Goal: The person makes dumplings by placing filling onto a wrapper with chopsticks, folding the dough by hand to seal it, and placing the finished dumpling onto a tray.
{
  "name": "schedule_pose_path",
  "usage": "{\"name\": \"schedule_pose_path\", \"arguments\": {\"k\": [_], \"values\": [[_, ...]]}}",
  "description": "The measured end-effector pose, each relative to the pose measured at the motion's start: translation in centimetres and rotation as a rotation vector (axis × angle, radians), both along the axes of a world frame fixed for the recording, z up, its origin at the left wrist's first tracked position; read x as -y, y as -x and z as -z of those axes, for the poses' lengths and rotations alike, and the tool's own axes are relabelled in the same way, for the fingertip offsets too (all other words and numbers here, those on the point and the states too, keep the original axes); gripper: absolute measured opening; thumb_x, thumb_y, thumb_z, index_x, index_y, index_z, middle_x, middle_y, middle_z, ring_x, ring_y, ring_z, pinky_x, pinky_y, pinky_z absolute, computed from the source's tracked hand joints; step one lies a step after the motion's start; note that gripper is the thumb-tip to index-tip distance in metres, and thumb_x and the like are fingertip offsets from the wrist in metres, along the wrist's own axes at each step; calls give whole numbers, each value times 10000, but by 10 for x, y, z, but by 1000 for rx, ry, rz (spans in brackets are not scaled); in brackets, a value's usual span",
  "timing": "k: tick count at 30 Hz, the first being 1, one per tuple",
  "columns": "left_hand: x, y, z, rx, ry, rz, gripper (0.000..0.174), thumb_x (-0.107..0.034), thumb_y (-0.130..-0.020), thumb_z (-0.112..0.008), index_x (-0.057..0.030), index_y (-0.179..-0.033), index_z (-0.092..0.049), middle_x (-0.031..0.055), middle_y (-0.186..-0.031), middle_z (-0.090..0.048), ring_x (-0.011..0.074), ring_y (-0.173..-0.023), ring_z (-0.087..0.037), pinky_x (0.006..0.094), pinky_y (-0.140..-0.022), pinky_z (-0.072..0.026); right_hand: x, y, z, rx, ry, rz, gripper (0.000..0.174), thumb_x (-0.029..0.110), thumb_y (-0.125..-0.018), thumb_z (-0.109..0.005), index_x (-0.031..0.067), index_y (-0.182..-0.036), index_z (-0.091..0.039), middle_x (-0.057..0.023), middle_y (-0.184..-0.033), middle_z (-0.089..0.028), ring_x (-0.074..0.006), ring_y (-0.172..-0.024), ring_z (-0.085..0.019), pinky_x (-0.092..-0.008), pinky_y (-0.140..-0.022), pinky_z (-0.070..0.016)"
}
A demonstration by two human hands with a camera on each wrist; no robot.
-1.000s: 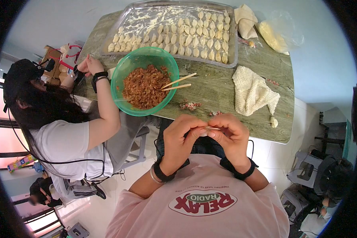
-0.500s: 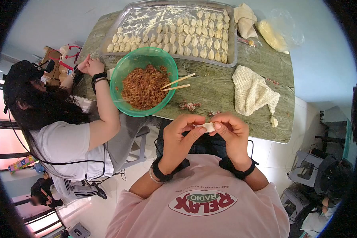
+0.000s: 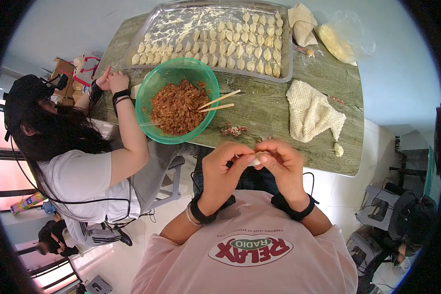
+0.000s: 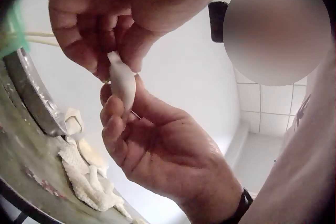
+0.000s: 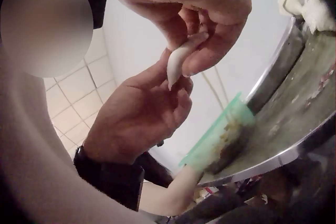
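A white dumpling (image 3: pixel 254 161) is pinched between both hands, held up in front of the chest at the table's near edge. My left hand (image 3: pixel 221 167) grips one end with thumb and fingertips. My right hand (image 3: pixel 285 167) pinches the other end. In the left wrist view the dumpling (image 4: pixel 123 85) looks plump, its wrapper folded over. From the right wrist, the dumpling (image 5: pixel 181 58) appears as a smooth curved crescent. Beyond the hands stands a green bowl (image 3: pixel 211 78) of brown minced filling (image 3: pixel 176 108), with a pair of chopsticks (image 3: pixel 220 100) leaning in it.
A metal tray (image 3: pixel 132 54) with rows of dumplings and scattered flour lies at the back. A cream cloth (image 3: pixel 311 112), a small dough lump (image 3: pixel 338 150) and a plastic bag (image 3: pixel 343 39) are on the table's right. Another person (image 3: pixel 78 161) sits at the left, forearms on the table.
The wrapper, edge-on a second ago, turned to show its pale side and is now more covered by the fingers. The right hand has shifted slightly toward the left one.
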State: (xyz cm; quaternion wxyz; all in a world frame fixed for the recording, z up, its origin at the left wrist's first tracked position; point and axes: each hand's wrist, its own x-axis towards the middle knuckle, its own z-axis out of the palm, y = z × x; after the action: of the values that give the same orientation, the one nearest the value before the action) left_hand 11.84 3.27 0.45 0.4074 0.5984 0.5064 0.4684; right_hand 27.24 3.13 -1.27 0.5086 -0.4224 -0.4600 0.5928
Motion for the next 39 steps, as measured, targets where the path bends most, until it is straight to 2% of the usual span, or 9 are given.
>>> {"name": "schedule_pose_path", "arguments": {"k": [4,6,7,9,12,18,21,28,39], "values": [[-1,3,0,21,26,59,194,-122,-798,-667,-27,-965,-637,77,-866,-633,143,-759,-603,240,-668,-473,1,0,0,-28,-10,30,157,119,-877,-587,-29,-930,-586,-53,-823,-600,-95,-685,-580,-207,-643,-477],[-2,6,16,311,84,183,494,-207,-779,-697,-20,-1204,-528,117,-1140,-577,188,-1036,-558,283,-870,-437,0,-1,-6,-82,57,53,163,132,-879,-586,-25,-922,-590,-61,-820,-611,-100,-686,-585,-211,-641,-478],[-3,6,22,312,84,183,494,-207,-779,-697,-20,-1204,-528,117,-1140,-577,188,-1036,-558,283,-870,-437,-1,-1,-9,-137,126,77,171,146,-882,-584,-21,-914,-594,-68,-817,-622,-105,-687,-589,-214,-638,-480],[-4,4,29,509,208,396,767,-267,-758,-721,5,-1359,-329,136,-1355,-407,205,-1230,-406,318,-1014,-312,-2,-1,-14,-210,181,66,167,149,-880,-585,-16,-906,-596,-70,-810,-626,-111,-679,-593,-217,-630,-484],[-5,-3,12,637,322,478,833,-328,-789,-680,17,-1397,-228,138,-1417,-318,190,-1270,-347,314,-1043,-260,-1,3,-10,-305,233,32,162,148,-875,-590,-12,-899,-599,-76,-807,-633,-123,-670,-606,-224,-616,-491],[-6,-13,12,667,337,403,576,-348,-946,-402,46,-1357,-316,139,-1378,-382,175,-1226,-392,284,-1011,-294,2,4,-2,-323,225,-51,174,144,-873,-589,-24,-919,-597,-88,-827,-633,-143,-685,-626,-243,-619,-519],[-5,-10,15,646,338,359,493,-292,-970,-353,63,-1310,-389,141,-1332,-442,173,-1179,-438,279,-992,-314,1,5,-11,-291,270,-63,187,149,-881,-578,-28,-937,-596,-92,-847,-631,-156,-698,-631,-250,-635,-534],[0,-10,29,631,408,261,508,-300,-955,-361,64,-1308,-387,161,-1320,-444,211,-1178,-464,306,-985,-356,2,6,0,-225,216,-45,205,154,-900,-552,-33,-978,-585,-102,-868,-629,-160,-708,-636,-250,-621,-548],[3,-4,33,677,613,194,462,-340,-964,-370,48,-1137,-552,119,-1062,-614,150,-895,-602,253,-799,-465,1,4,-1,-19,135,-10,180,122,-887,-567,-14,-1004,-582,-66,-908,-627,-124,-720,-616,-212,-592,-502]]}}
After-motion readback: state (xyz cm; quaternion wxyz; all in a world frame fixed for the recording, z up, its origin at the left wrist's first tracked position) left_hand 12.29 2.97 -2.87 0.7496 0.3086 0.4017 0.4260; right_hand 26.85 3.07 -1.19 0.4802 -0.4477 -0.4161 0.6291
